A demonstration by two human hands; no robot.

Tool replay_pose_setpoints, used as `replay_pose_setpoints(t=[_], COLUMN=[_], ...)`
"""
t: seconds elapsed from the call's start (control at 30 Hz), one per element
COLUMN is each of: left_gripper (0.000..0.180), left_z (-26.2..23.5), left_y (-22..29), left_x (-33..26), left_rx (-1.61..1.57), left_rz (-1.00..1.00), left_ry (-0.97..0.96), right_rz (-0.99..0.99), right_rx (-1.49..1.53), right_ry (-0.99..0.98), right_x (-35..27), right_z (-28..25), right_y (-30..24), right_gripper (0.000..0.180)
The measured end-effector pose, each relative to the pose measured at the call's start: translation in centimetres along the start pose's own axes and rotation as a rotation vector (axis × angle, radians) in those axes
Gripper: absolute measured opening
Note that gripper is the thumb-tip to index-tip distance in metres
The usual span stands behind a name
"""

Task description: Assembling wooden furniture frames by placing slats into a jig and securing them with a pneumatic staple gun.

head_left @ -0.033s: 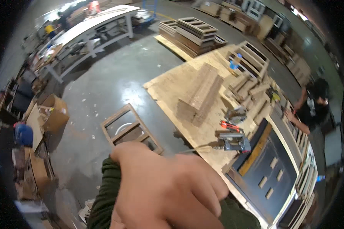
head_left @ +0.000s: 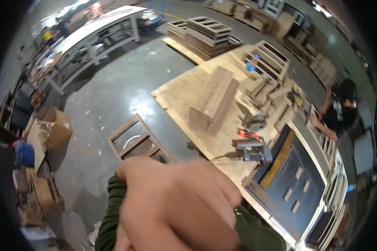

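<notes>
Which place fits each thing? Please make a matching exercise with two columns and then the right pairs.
Things:
1. wooden frame
2. cardboard box
3. stack of boards
4. dark door panel

Places:
A. far left, by the clutter
B. lower right, flat on the bench
C. on the grey floor, just above the blurred hand
D. middle of the plywood sheet

Pairs: 1-C, 2-A, 3-D, 4-B

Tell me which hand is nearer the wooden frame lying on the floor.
Left, likely. The hands blur into one mass; its left part, by the green sleeve, sits just below the frame, its right part farther off, toward the plywood.
</notes>
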State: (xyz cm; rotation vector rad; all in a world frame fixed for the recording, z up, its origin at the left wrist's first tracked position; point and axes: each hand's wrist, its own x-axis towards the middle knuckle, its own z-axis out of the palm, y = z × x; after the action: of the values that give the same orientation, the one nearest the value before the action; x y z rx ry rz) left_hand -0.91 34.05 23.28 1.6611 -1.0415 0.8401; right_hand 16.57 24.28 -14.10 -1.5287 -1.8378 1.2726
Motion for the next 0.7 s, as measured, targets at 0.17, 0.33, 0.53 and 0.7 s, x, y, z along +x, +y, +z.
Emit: replay_pose_setpoints(t=[0.17,0.33,0.53,0.7], left_gripper=[0.026,0.025,0.032,0.088], left_z=[-3.7,-4.4,-4.0,-6.1], left_y=[-5.3,-10.8,-14.9,-20.8], left_x=[-8.6,-22.0,-25.4,-23.7], left_rx=[0.393,0.398,0.923,1.553], left_rz=[-0.453,-0.994,-1.189,-1.335], left_ry=[0.880,1.221,0.997,0.391], right_rz=[-0.015,-0.038,0.105,0.117], right_rx=[0.033,0.108,-0.019,-0.007], right_ry=[0.025,0.084,0.157,0.214], right_x=[0.8,-1.1,-3.0,-4.1], right_z=[-0.1,-0.2,1.7,2.5], right_y=[-1.0,-0.8,-0.4,-1.7], right_gripper=[0.052,0.049,0.049,0.049])
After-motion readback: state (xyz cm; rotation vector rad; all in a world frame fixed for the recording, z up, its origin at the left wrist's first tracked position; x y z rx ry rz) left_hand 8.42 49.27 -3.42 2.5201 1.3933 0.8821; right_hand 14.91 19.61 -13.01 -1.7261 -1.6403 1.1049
